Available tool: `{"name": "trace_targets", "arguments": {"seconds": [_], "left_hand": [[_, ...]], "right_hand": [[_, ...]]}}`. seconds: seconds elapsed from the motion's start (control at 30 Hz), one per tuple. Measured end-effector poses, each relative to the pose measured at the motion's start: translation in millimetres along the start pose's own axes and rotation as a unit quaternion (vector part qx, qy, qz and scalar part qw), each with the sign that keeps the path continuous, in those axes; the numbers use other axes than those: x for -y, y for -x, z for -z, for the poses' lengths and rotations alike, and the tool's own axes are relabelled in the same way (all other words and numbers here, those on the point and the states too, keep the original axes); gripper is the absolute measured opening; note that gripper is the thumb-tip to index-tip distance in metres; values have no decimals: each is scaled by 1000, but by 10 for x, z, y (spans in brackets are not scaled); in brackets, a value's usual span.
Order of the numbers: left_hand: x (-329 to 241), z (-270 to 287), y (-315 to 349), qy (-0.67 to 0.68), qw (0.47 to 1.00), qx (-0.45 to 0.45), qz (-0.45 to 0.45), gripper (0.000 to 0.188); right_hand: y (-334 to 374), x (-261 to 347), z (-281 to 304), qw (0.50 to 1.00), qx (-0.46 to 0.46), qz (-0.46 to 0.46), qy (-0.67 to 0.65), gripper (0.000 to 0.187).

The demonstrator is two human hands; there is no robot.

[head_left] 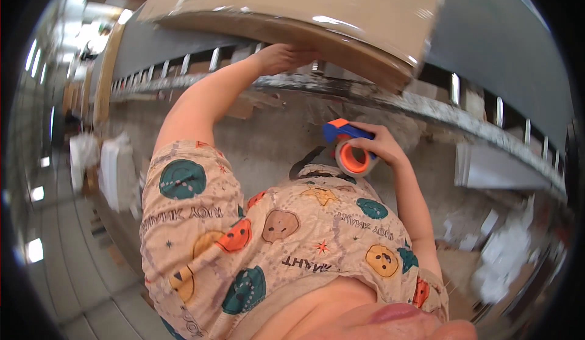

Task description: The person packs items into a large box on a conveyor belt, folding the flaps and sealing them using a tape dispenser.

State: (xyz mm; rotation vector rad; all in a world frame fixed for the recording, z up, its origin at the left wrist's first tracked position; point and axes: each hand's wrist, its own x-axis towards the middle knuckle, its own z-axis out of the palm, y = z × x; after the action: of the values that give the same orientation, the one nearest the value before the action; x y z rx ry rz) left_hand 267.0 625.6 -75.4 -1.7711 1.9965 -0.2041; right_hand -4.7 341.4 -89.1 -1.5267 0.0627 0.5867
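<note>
A large brown cardboard box [317, 10], with shiny clear tape along its near edge, sits tilted over the roller conveyor's edge at the top of the view. My left hand [285, 58] reaches up beneath its near lower edge and holds it there; the fingertips are partly hidden under the box. Lower and to the right, my right hand [382, 145] is closed around a blue and orange tape dispenser [339, 131]. A tape roll [354, 157] with an orange core hangs on the dispenser, apart from the box.
The conveyor's worn metal side rail [341, 90] crosses in front of me, its grey belt [499, 41] continuing right. Crumpled clear plastic [509, 254] lies low on the right. White stacked sheets [119, 172] stand at the left, near the tiled floor [73, 273].
</note>
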Motion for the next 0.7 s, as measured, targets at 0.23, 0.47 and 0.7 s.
{"name": "trace_targets", "arguments": {"seconds": [0.23,0.47,0.7], "left_hand": [[-740,151,1258,334,564,-113,747,56],[237,781,904,95,623,-394,669,53],[1642,-117,2531,195,596,-222,746,62]], "right_hand": [[-208,1419,-121,970,-31,209,-119,67],[-1048,2624,72,969,-165,126,-132,51],[-1450,2926,71,945,-297,135,18,49]]}}
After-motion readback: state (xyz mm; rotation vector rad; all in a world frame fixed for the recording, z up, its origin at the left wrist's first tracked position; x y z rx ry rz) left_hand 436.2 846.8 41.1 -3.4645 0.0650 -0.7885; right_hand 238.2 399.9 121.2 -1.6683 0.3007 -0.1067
